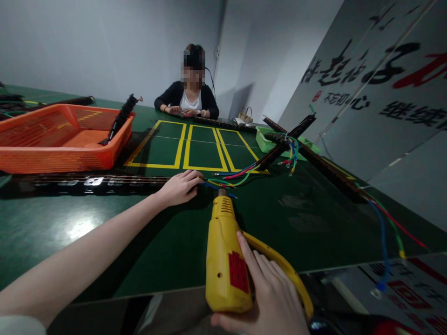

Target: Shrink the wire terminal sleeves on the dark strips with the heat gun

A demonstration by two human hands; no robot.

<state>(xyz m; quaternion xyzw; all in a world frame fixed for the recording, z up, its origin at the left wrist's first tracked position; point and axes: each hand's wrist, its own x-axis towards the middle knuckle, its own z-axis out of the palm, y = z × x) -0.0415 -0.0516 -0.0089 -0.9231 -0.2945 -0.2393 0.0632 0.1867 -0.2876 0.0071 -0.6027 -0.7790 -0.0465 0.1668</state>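
Observation:
My right hand [270, 291] is wrapped round a yellow heat gun [226, 251] with a red label, its metal nozzle pointing away from me. Just beyond the nozzle lie the ends of several coloured wires [223, 182] with ring terminals. My left hand [181, 187] is closed on the right end of a long dark cable chain [104, 184], where the wires come out. That chain lies across the green table [167, 260], its left part shiny. The fingertips of my left hand are near the nozzle.
An orange basket [70, 158] with a black chain piece stands at the left. Crossed dark chains [328, 172] with loose wires lie at the right, over a green basket [261, 139]. Across the table sits a person [190, 100]. Yellow tape [185, 149] marks rectangles.

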